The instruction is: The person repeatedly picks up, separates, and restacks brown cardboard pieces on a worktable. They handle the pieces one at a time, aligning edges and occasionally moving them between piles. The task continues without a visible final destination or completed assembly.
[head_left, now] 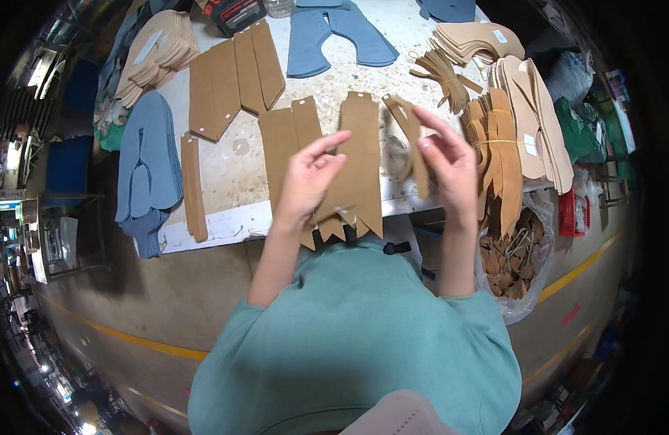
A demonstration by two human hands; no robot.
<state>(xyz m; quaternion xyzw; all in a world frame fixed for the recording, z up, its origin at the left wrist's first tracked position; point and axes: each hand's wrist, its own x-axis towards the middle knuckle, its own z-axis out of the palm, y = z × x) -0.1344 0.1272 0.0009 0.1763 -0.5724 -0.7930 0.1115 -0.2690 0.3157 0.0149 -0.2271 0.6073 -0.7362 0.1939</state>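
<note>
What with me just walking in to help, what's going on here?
At a white table, the right hand is at a narrow brown strip, blurred, so whether its grip is closed is unclear. The left hand, open, is over brown panels with notched near ends. Blue pieces and tan pieces lie stacked around them.

White speckled table (236,167) is brightly lit, front edge bowed by lens. Grey floor (160,290) is crossed at left by yellow line (131,336), at right by yellow stripes (581,267); between stripes, red mark (571,315) is seen. At left, blue panels (67,167) are set near dark metal frame (77,272); farther out, cluttered furnishings are squeezed small and blurred. Bright lights (38,71) are scattered along left rim. Outer corners are lost in black.
</note>
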